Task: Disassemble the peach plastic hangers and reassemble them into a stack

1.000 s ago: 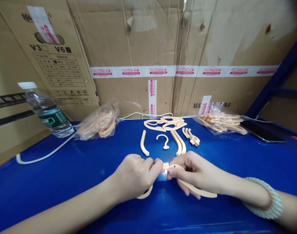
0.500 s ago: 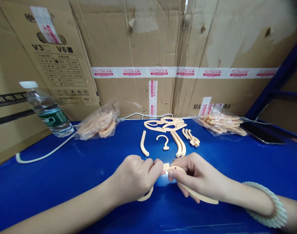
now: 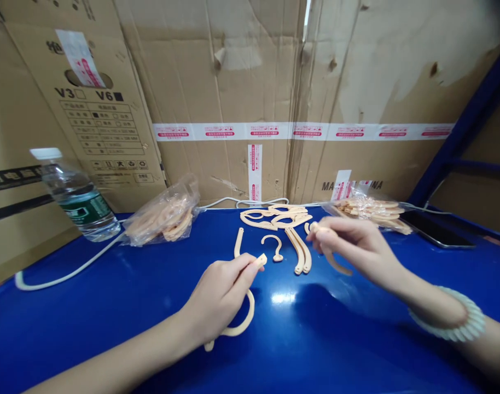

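Note:
My left hand (image 3: pixel 223 293) is closed around a beige hanger hook (image 3: pixel 250 314). The hook's block-like end pokes out past the thumb, and its curve hangs below the fingers. Farther right, my right hand (image 3: pixel 356 249) pinches a beige curved hanger arm (image 3: pixel 339 267), tilted downward, with part of it hidden by the fingers. Another hanger hook (image 3: pixel 278 249) lies on the blue table between the hands. Beside it are two long curved hanger arms (image 3: pixel 299 251). One more curved arm (image 3: pixel 238 241) is partly covered by my left hand. My right hand hides most of some small pieces.
Several joined beige frames (image 3: pixel 274 218) lie at the back. Plastic bags of beige parts sit left (image 3: pixel 163 219) and right (image 3: pixel 368 208). A water bottle (image 3: pixel 80 202) stands far left, near a white cable (image 3: pixel 69 276). A phone (image 3: pixel 436 230) lies at right, before cardboard (image 3: pixel 217 164).
The hook and the hanger arm, end to end before, are now apart. My right hand has moved up and to the right with the arm. My left hand has turned slightly, still holding the hook.

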{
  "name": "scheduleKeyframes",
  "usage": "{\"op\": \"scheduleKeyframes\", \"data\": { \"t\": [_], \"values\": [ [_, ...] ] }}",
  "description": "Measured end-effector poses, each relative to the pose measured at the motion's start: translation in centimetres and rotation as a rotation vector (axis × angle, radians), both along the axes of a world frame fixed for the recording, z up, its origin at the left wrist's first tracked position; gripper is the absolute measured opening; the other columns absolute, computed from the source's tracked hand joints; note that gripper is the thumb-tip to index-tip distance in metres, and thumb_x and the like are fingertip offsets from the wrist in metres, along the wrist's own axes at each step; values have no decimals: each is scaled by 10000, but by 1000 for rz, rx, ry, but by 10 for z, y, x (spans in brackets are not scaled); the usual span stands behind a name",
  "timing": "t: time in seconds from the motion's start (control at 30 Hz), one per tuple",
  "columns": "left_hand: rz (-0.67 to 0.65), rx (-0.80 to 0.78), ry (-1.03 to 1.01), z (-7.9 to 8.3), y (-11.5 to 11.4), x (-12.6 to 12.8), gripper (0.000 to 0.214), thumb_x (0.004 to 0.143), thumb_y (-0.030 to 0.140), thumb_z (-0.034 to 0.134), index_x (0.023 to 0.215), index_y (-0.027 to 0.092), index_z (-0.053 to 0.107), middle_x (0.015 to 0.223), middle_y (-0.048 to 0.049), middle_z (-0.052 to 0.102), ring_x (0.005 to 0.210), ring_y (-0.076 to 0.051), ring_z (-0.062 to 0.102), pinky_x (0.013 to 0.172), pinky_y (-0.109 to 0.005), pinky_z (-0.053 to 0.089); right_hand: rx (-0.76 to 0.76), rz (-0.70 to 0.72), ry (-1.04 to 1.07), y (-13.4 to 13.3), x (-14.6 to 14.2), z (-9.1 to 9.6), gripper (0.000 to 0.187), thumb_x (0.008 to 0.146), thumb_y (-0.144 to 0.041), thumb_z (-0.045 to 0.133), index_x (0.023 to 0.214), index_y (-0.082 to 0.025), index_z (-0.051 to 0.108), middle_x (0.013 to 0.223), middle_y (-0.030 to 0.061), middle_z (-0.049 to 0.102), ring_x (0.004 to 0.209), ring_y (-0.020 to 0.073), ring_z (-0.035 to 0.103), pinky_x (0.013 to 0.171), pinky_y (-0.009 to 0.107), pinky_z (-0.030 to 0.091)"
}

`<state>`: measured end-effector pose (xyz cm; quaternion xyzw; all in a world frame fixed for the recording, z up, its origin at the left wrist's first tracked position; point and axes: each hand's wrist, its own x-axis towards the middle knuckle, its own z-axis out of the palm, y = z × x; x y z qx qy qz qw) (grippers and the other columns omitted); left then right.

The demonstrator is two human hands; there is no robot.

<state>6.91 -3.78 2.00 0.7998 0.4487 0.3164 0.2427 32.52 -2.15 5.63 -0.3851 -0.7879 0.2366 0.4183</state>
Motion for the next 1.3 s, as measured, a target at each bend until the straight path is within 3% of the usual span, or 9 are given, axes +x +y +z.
{"op": "scheduleKeyframes", "data": {
  "t": [0.13, 0.27, 0.5, 0.8, 0.87, 0.97, 1.07, 1.17, 1.3],
  "values": [
    [-69, -441, -407, 2, 7, -1, 347, 891, 490, 507, 1003, 187, 632, 569, 69, 402, 419, -96, 394, 423, -214, 282, 262, -67, -123, 26, 27, 9, 280, 948, -407, 541, 844, -199, 698, 827, 62, 611, 717, 168, 577, 585, 269, 456],
    [-61, -586, -602, 5, 12, -2, 349, 873, 454, 564, 1062, 164, 605, 607, 28, 543, 499, -115, 526, 523, -231, 394, 444, 1, -418, 52, 46, -2, 249, 966, -316, 512, 997, -212, 736, 916, 76, 632, 803, 172, 602, 691, 302, 498],
    [78, -550, -734, 12, 8, -1, 265, 820, 367, 633, 989, 162, 636, 686, -7, 627, 694, -155, 617, 672, -265, 458, 364, 110, -639, 66, 55, -15, 236, 918, -175, 522, 980, -182, 749, 961, 84, 658, 839, 166, 653, 760, 298, 534],
    [162, -610, -858, 13, 8, 0, 268, 862, 369, 588, 1033, 162, 587, 681, -35, 673, 597, -125, 578, 483, -192, 313, 248, 182, -721, 70, 58, -18, 380, 807, 21, 399, 843, -164, 729, 918, 66, 685, 806, 154, 663, 742, 282, 545],
    [173, -604, -884, 13, 8, 1, 249, 847, 349, 609, 1013, 165, 588, 675, -23, 667, 594, -119, 579, 478, -185, 314, 314, 158, -697, 65, 53, -18, 362, 836, -3, 402, 883, -173, 718, 929, 67, 682, 818, 162, 656, 740, 296, 543],
    [185, -550, -860, 12, 7, 2, 258, 833, 359, 632, 998, 163, 596, 699, -22, 677, 626, -127, 599, 498, -189, 352, 494, 78, -542, 43, 31, -14, 316, 932, -100, 416, 1136, -167, 648, 1084, 115, 651, 967, 198, 626, 819, 349, 532],
    [191, -474, -789, 9, 4, 3, 299, 822, 388, 648, 1005, 157, 597, 723, -30, 697, 677, -147, 634, 544, -205, 405, 670, 147, -495, 8, 1, -12, 359, 954, -221, 500, 1303, -152, 544, 1207, 146, 615, 1151, 250, 547, 971, 433, 465],
    [147, -435, -739, 7, 0, 6, 315, 816, 413, 656, 988, 160, 582, 730, -42, 716, 695, -180, 672, 560, -231, 446, 848, 251, -647, -16, -22, -17, 370, 975, -370, 505, 1251, -140, 591, 1203, 133, 649, 1238, 283, 493, 1069, 492, 363],
    [80, -406, -730, 5, -3, 9, 315, 834, 427, 644, 991, 166, 564, 768, -59, 730, 719, -196, 687, 553, -248, 494, 890, 287, -686, -19, -31, -27, 200, 996, -202, 473, 1050, -140, 656, 1027, 74, 701, 1184, 208, 543, 1100, 431, 329]
  ]
}}
